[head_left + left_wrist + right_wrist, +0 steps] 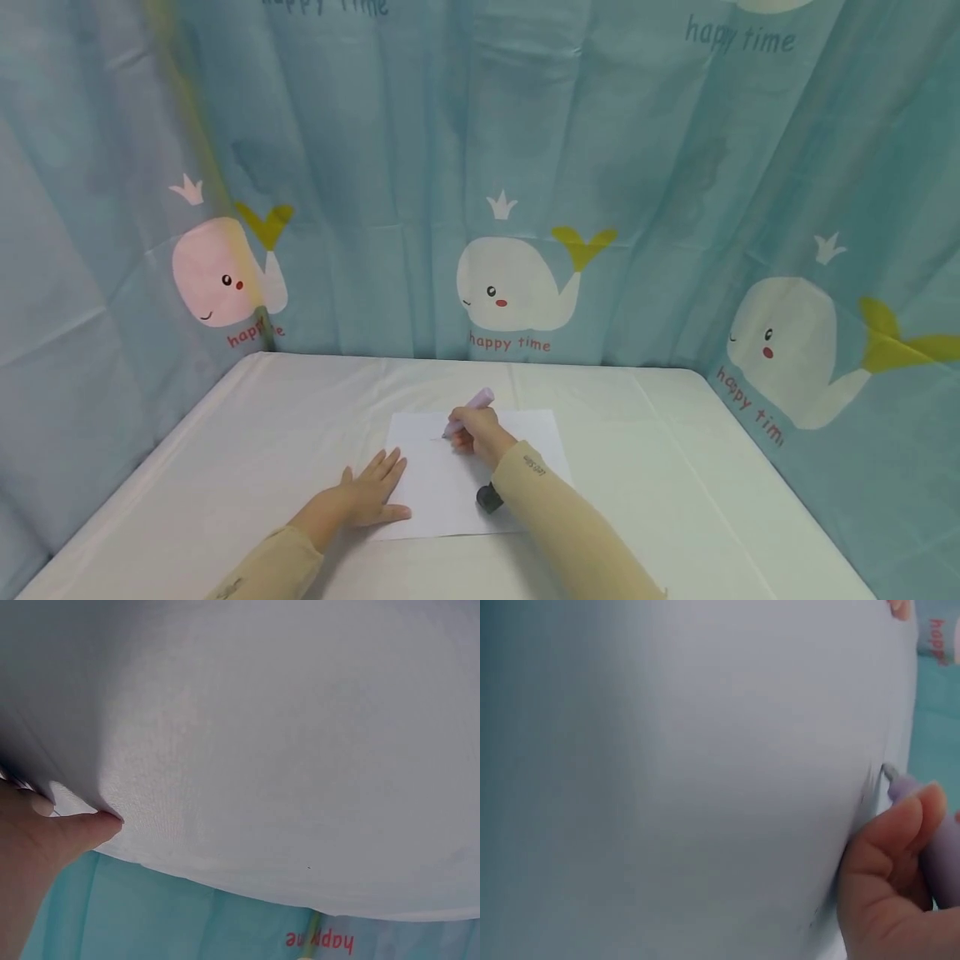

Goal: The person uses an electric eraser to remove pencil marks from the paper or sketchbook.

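Observation:
A white sheet of paper point(442, 492) lies on the white table. My right hand point(475, 429) pinches a thick lilac pen point(480, 398) between thumb and fingers over the far part of the sheet. The pen leans, its grey tip point(889, 772) down at the paper. A short faint line point(436, 439) runs left from the tip in the head view. My left hand point(367, 492) rests with fingers spread on the left edge of the sheet. Its thumb point(94, 829) shows in the left wrist view.
Under the right sleeve point(570, 521) a small black device point(489, 498) shows over the paper. Beyond the white tabletop point(622, 450) hangs a blue curtain point(375, 250) printed with whales, around the back and sides.

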### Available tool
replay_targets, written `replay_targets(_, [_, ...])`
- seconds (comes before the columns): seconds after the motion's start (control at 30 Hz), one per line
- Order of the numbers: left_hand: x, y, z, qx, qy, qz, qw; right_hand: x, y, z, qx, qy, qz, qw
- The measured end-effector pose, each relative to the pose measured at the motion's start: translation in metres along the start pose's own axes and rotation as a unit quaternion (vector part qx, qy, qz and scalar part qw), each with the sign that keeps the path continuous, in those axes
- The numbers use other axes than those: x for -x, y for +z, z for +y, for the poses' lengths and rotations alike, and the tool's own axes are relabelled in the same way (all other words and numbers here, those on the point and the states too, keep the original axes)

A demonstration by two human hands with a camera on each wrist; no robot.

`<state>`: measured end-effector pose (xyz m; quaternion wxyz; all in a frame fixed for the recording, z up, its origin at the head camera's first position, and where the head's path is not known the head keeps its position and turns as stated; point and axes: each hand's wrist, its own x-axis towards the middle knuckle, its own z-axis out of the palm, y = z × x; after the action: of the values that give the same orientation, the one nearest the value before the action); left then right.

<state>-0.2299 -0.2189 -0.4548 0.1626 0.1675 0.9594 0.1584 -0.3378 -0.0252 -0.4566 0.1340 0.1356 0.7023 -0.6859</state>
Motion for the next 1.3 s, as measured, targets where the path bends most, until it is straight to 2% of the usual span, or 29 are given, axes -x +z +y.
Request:
replay_targets(0.4, [-0.0002,-0.0005,-0.001,0.01,0.006,-0.005,0.9999,-0.0008,-0.0022,-0.0004,0.004,0.003,-0.006,1.0])
replay_targets(0.67, [0.0016,-0.0003,0.0017,-0.004,0.006,-0.001,1.0,0.0003,-0.0058,0.0011,-0.009,0.007,-0.034,0.999])
replay_targets(0.9, [-0.0003,0.0025,-0.0016,-0.006,0.002,-0.002,1.0,0.0046,-0.0026,0.0036,-0.039,-0.006,-0.015,0.999])
replay_targets(1.3, [-0.0008,-0.0004,0.0016,-0.003,0.001,-0.002,1.0,0.0048,-0.0013,0.0032,-0.004,-0.017,-0.003,1.0])
